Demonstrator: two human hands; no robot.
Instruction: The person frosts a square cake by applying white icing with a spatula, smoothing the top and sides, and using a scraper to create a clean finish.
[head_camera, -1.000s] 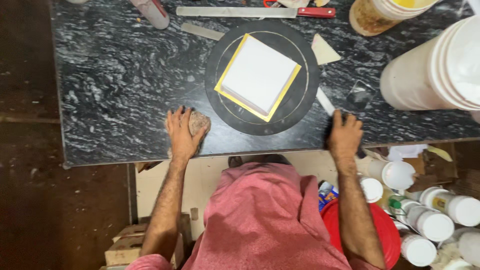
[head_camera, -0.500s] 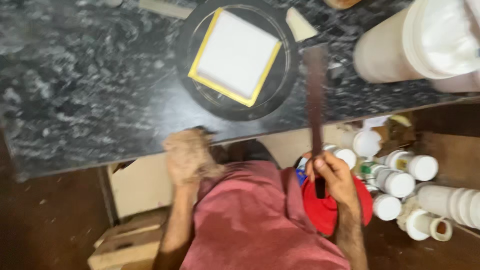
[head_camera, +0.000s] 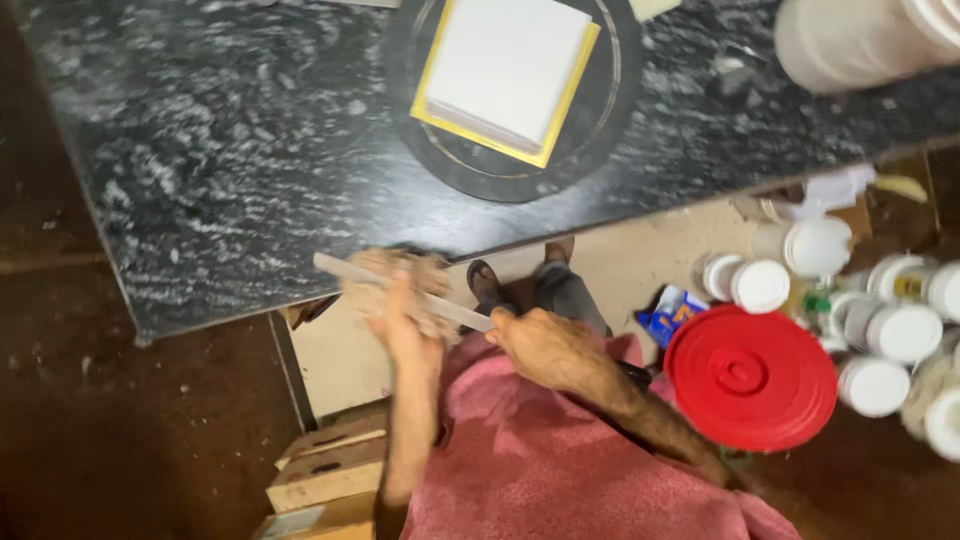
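Note:
My right hand (head_camera: 548, 347) grips the handle of a long flat knife (head_camera: 400, 288) whose blade points left, just below the black marble table's front edge (head_camera: 300, 270). My left hand (head_camera: 400, 305), blurred by motion, holds a beige cloth (head_camera: 425, 275) wrapped around the blade. On the table, a round black turntable (head_camera: 440, 150) carries a white square block on a yellow board (head_camera: 505, 70).
A red round lid (head_camera: 750, 378) lies on the floor at right among several white-lidded jars (head_camera: 880, 330). A large white bucket (head_camera: 860, 40) stands at the table's top right. Cardboard boxes (head_camera: 320, 470) sit below left. My pink shirt (head_camera: 540, 470) fills the bottom.
My right hand took the knife off the table and swung it to a horizontal position in front of me. My left hand brought the cloth off the table edge onto the blade.

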